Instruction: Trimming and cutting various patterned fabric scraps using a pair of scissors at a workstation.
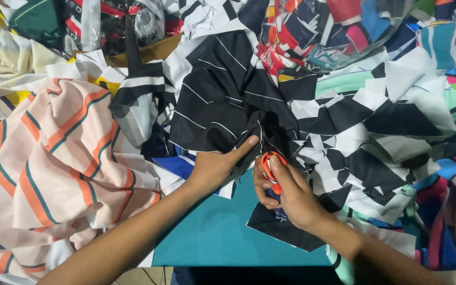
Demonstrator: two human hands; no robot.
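- We see the black white-striped fabric point(222, 100) bunched above the teal surface point(212, 232); its loose folds could slide under the blades, as we judge it.
- Our left hand point(217, 166) pinches the black fabric's lower edge; its thumb sits near the cut and risks a nick.
- Our right hand point(286, 195) grips orange-handled scissors point(269, 166), closed round them just below that fabric; a skewed cut seems possible.
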